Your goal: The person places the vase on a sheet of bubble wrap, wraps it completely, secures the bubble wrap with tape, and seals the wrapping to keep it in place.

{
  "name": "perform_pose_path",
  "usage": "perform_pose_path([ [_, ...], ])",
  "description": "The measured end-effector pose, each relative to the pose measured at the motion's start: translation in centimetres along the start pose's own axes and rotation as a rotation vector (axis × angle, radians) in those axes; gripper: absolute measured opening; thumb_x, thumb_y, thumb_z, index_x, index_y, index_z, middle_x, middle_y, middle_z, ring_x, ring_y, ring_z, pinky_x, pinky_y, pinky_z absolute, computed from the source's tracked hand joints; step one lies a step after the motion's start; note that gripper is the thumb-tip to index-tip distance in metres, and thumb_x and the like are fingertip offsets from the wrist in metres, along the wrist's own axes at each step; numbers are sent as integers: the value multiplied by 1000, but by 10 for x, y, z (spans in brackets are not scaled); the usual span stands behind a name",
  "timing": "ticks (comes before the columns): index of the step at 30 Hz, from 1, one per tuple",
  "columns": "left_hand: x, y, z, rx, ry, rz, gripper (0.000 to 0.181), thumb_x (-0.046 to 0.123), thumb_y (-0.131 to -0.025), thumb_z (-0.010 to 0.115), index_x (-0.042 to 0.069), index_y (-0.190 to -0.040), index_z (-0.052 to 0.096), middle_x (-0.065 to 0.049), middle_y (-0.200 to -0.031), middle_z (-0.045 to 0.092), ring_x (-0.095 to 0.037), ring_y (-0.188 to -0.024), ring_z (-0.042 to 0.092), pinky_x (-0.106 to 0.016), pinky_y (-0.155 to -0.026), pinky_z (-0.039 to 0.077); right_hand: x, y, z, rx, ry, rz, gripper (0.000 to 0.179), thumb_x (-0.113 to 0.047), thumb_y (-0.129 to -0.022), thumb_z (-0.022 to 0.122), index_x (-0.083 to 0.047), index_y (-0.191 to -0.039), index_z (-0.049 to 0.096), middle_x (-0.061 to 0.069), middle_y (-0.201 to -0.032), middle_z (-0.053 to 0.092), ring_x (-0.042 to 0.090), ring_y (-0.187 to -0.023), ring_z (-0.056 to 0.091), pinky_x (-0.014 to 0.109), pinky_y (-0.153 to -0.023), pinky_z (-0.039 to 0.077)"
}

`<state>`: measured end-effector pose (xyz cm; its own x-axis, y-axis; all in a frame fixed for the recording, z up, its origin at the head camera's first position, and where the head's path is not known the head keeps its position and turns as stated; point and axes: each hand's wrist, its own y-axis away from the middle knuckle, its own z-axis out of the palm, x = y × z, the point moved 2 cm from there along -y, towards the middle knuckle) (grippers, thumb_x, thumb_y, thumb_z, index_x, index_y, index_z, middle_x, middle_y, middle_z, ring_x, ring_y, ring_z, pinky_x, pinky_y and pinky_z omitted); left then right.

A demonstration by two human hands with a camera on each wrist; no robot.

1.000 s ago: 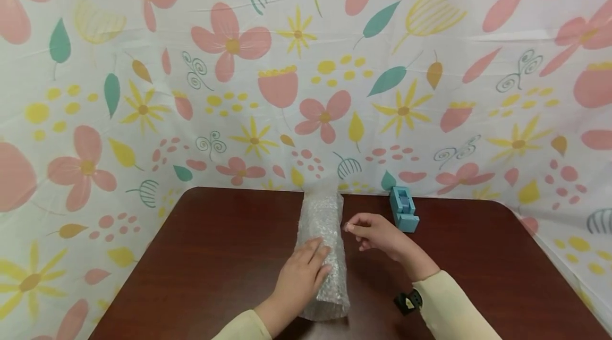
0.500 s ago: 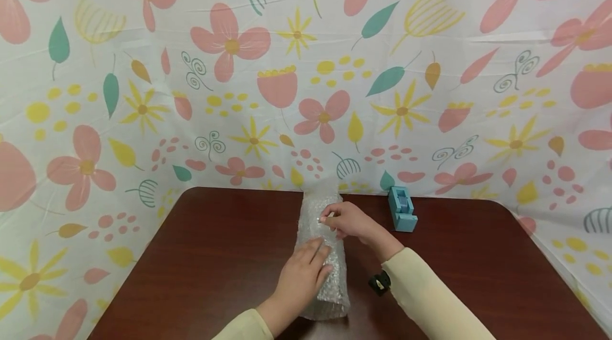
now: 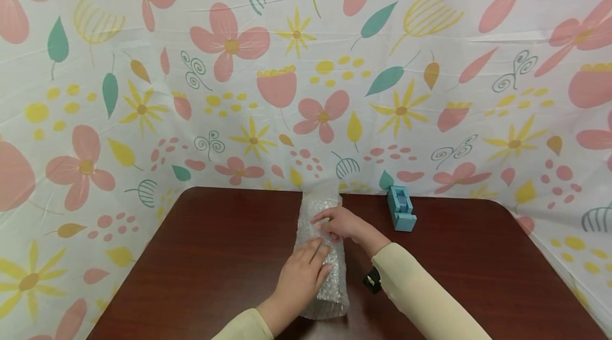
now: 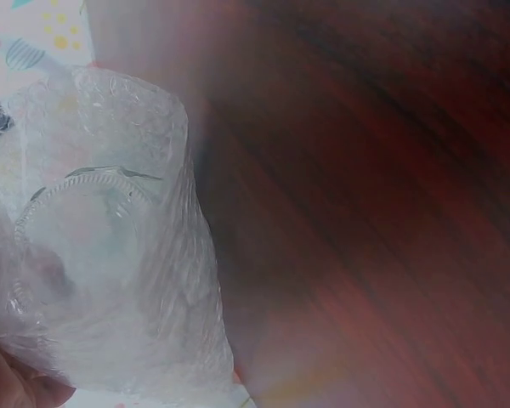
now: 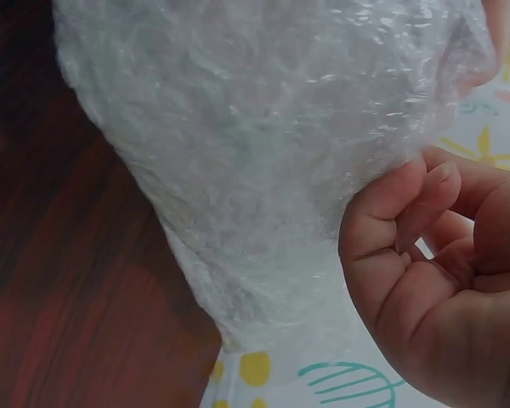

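A roll of bubble wrap (image 3: 330, 276) lies lengthwise on the table. Inside its near end, the left wrist view shows a clear round object with a ribbed edge (image 4: 85, 183); the rest of it is hidden by the wrap. My left hand (image 3: 298, 273) rests on the roll's near half with extended fingers. Farther along, my right hand (image 3: 341, 223) has its thumb and index fingertips against the top of the wrap, at a small clear piece of tape that is hardly visible now. In the right wrist view its other fingers (image 5: 382, 204) are curled beside the wrap.
A light blue tape dispenser (image 3: 401, 210) stands at the back right of the dark brown table (image 3: 224, 244). Flower-printed cloth (image 3: 287, 64) hangs behind and along the sides. The wrap's far end reaches this cloth.
My right hand has moved left from beside the roll onto its top, carrying the pinched piece of tape down to the wrap. The left hand and the roll have stayed put.
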<state>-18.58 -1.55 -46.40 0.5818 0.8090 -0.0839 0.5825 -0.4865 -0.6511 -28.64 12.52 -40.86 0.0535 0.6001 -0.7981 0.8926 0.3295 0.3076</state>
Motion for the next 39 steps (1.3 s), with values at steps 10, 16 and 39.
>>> perform_pose_path([
  [10, 6, -2, -1, -1, -17, -10, 38, 37, -90, 76, 14, -120, 68, -7, -126, 71, -20, -116, 70, -32, -93, 60, 6, 2, 0, -12, -38, -9, 52, -10, -96, 62, -8, -148, 55, -2, -55, 44, 10, -48, 31, 25, -51, 36],
  [16, 8, -1, -1, -19, -15, -27, 36, 37, -94, 71, 14, -122, 67, -7, -129, 71, -20, -118, 70, -33, -92, 60, 9, 0, 3, 42, 8, -14, 49, -12, -97, 64, -9, -146, 56, -2, -53, 43, 9, -46, 30, 24, -49, 36],
  [39, 16, -6, -3, -42, 9, -80, 33, 38, -94, 72, 17, -120, 70, -4, -130, 71, -19, -119, 70, -34, -95, 59, -3, 1, -6, 138, 389, 23, 45, -18, -94, 75, 0, -130, 55, 7, -74, 67, 14, -61, 59, 24, -58, 47],
])
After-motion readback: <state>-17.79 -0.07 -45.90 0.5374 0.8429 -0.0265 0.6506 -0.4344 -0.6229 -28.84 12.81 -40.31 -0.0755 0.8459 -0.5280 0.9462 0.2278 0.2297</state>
